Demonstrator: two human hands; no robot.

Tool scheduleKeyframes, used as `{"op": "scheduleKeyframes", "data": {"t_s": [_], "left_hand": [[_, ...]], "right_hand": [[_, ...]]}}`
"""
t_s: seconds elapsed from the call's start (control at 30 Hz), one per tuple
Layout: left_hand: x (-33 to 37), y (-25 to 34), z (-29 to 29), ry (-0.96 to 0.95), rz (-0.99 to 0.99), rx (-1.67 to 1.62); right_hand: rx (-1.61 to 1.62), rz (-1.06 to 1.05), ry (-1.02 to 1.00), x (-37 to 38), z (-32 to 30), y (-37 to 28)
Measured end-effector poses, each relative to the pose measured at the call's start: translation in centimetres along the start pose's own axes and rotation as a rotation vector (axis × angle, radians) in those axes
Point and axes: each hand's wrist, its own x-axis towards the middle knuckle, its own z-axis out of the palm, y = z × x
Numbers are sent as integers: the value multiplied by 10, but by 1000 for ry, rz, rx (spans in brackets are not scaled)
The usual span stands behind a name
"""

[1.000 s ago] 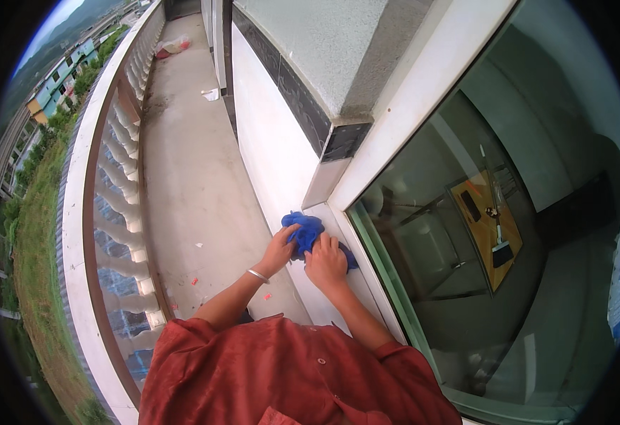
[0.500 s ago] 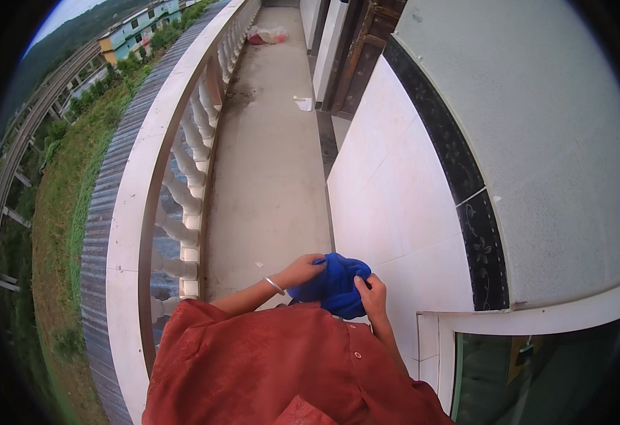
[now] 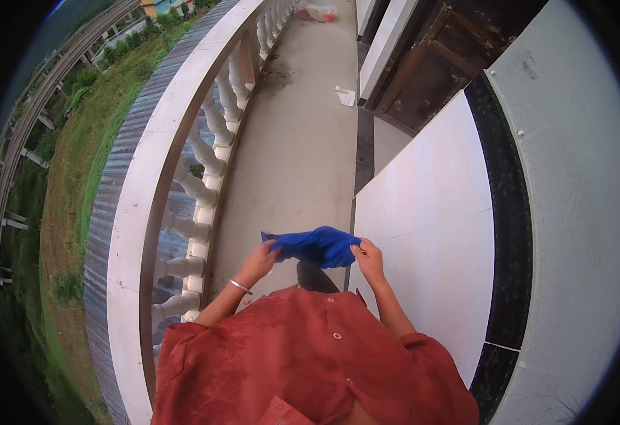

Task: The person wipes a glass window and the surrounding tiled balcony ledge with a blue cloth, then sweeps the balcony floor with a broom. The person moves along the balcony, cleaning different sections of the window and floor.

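My left hand (image 3: 259, 259) pinches one end of the blue cloth (image 3: 315, 246), and my right hand (image 3: 368, 259) pinches the other end. The cloth hangs between them, in front of my red shirt (image 3: 310, 354), over the balcony floor (image 3: 303, 142). I think I should pull gently, grip both ends tight, and stay away from the railing (image 3: 154, 184).

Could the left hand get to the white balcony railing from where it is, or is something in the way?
Probably yes. The left hand grips one end of the blue cloth with bare floor between it and the white railing to its left. It would likely have to drop its end of the cloth.
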Motion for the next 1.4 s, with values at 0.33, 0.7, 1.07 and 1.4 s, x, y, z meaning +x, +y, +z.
{"op": "scheduleKeyframes", "data": {"t_s": [0.33, 0.7, 1.07, 1.4], "left_hand": [[88, 16, -71, 472, -79, -185], [243, -14, -100, 204, -241, -834], [435, -5, -203, -66, 6, -716], [551, 33, -183, 48, 183, -705]], "right_hand": [[95, -422, -108, 205, 50, -101], [18, -185, -537, 364, 146, -111], [444, 68, -515, 491, 150, -207], [191, -344, -471, 611, 141, -217]]}}
